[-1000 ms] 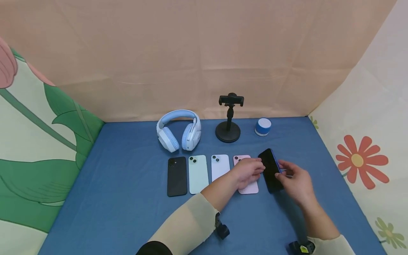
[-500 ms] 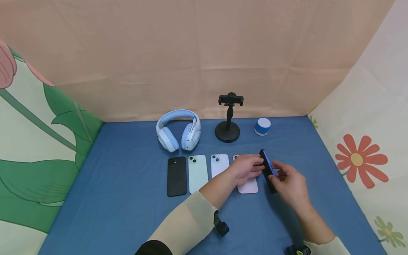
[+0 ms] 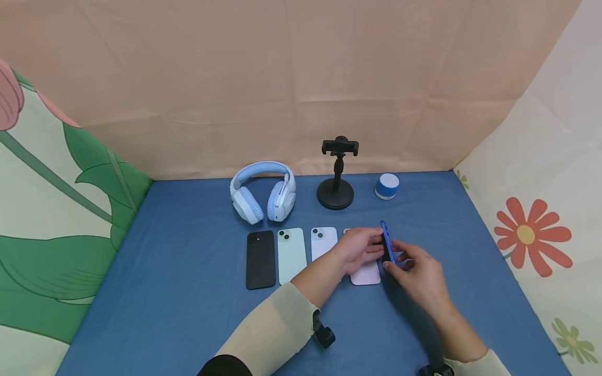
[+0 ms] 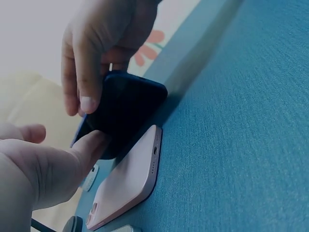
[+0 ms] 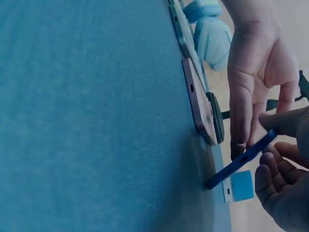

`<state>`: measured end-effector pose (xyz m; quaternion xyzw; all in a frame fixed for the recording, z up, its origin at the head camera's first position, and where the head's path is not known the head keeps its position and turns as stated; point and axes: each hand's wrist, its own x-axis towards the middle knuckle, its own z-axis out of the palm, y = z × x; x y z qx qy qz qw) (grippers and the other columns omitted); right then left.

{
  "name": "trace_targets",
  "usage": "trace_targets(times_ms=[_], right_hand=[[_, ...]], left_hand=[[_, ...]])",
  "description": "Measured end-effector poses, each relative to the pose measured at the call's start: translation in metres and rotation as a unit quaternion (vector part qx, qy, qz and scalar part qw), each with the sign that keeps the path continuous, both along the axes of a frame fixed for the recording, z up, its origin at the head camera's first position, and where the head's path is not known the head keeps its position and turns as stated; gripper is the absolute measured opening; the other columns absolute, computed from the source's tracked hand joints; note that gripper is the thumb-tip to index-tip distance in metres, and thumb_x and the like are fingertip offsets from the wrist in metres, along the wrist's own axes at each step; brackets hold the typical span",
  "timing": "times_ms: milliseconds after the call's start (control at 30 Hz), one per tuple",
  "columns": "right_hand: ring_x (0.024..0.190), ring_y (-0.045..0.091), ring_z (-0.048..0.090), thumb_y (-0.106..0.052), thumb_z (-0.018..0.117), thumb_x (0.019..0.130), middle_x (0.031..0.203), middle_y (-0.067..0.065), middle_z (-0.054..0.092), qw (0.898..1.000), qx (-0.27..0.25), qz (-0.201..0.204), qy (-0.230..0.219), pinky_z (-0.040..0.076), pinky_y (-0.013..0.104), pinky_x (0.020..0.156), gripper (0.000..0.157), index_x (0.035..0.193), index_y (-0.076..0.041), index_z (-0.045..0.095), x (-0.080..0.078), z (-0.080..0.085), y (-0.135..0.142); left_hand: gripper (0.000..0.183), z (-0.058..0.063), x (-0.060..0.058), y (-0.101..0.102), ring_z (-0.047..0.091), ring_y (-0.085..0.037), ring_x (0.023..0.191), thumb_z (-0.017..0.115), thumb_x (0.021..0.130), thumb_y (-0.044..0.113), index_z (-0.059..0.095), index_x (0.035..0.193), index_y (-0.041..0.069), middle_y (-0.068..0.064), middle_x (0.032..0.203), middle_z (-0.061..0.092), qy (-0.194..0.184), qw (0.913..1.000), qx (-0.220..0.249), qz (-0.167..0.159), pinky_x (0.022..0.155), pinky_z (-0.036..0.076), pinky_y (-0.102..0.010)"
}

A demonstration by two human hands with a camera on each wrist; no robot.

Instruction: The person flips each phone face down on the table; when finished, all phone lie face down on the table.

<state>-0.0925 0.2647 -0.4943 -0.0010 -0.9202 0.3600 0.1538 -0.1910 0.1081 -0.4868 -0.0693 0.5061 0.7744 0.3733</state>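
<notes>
A blue phone [image 3: 387, 245] with a dark screen stands tilted on its long edge, at the right end of a row of phones. My right hand [image 3: 418, 274] pinches its upper edge between thumb and fingers, as the right wrist view shows with the phone [image 5: 244, 158] seen end-on. My left hand [image 3: 358, 250] reaches over the pink phone [image 3: 367, 274], its extended fingers touching the screen side. In the left wrist view the dark screen [image 4: 130, 99] leans beside the pink phone [image 4: 128, 176], which lies back up.
Left of the pink phone lie a lavender phone [image 3: 323, 243], a mint phone [image 3: 292, 256] and a black phone [image 3: 261, 260]. Behind them stand blue headphones [image 3: 264, 168], a black phone stand [image 3: 336, 194] and a blue jar [image 3: 387, 186] with a white lid.
The blue phone has been tipped from facing up to nearly on edge, shifting left. My right hand has moved left with it; my left hand has shifted slightly left.
</notes>
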Motion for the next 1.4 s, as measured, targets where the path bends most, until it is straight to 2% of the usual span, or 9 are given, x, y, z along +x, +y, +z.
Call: trace_targets(times_ms=[200,400,467,733,867,1100,1400], right_hand=[[0.079,0.024,0.069,-0.019,0.088,0.084,0.103,0.012,0.074,0.999,-0.015,0.005,-0.031,0.056,0.028,0.063,0.049,0.128,-0.004,0.071,0.003,-0.006,0.004],[0.093,0.033,0.072,-0.039,0.082,0.09,0.121,0.02,0.071,0.995,-0.017,0.009,-0.094,0.061,0.049,0.078,0.063,0.138,-0.002,0.064,0.003,-0.008,0.013],[0.097,0.035,0.072,-0.043,0.082,0.09,0.124,0.023,0.07,0.993,-0.02,0.012,-0.116,0.06,0.053,0.081,0.07,0.141,0.0,0.061,0.004,-0.008,0.017],[0.105,0.036,0.07,-0.058,0.083,0.082,0.132,0.026,0.066,0.982,-0.007,0.016,-0.189,0.059,0.052,0.085,0.095,0.146,0.005,0.052,0.006,-0.012,0.023],[0.106,0.037,0.07,-0.061,0.085,0.078,0.134,0.026,0.065,0.98,0.005,0.011,-0.201,0.059,0.054,0.086,0.103,0.148,0.006,0.05,0.007,-0.013,0.021],[0.104,0.039,0.07,-0.062,0.086,0.076,0.125,0.029,0.067,0.976,0.023,-0.001,-0.216,0.058,0.055,0.085,0.108,0.147,0.009,0.049,0.008,-0.011,0.017],[0.108,0.045,0.067,-0.055,0.087,0.079,0.13,0.036,0.062,0.976,0.05,0.003,-0.21,0.055,0.06,0.091,0.104,0.146,0.014,0.047,0.007,-0.011,0.017]], left_hand=[[0.049,-0.001,0.0,0.0,0.067,-0.029,0.117,0.064,0.104,0.025,0.057,0.141,-0.006,-0.018,0.135,0.065,0.0,1.0,-0.002,0.001,0.103,0.053,-0.047],[0.049,-0.002,0.002,-0.002,0.066,-0.031,0.12,0.064,0.104,0.023,0.056,0.141,-0.007,-0.02,0.137,0.063,0.003,1.0,0.0,0.005,0.103,0.053,-0.047],[0.048,-0.002,0.002,-0.003,0.065,-0.031,0.122,0.062,0.105,0.023,0.056,0.142,-0.008,-0.021,0.137,0.063,0.007,1.0,0.0,0.003,0.104,0.053,-0.047],[0.047,-0.004,0.002,-0.004,0.062,-0.031,0.125,0.061,0.105,0.02,0.056,0.143,-0.007,-0.02,0.14,0.062,0.008,0.9999,0.0,0.009,0.106,0.051,-0.047],[0.046,-0.007,0.002,-0.003,0.062,-0.031,0.126,0.061,0.105,0.019,0.056,0.143,-0.007,-0.02,0.14,0.061,0.007,0.9999,0.003,0.012,0.107,0.05,-0.048],[0.043,-0.012,0.003,-0.004,0.058,-0.033,0.132,0.058,0.106,0.016,0.057,0.144,-0.004,-0.021,0.142,0.06,-0.001,1.0,0.003,0.009,0.111,0.046,-0.05],[0.047,-0.013,0.004,-0.005,0.062,-0.028,0.128,0.062,0.104,0.014,0.053,0.147,-0.004,-0.017,0.137,0.064,0.018,0.9993,-0.025,-0.023,0.107,0.051,-0.046]])
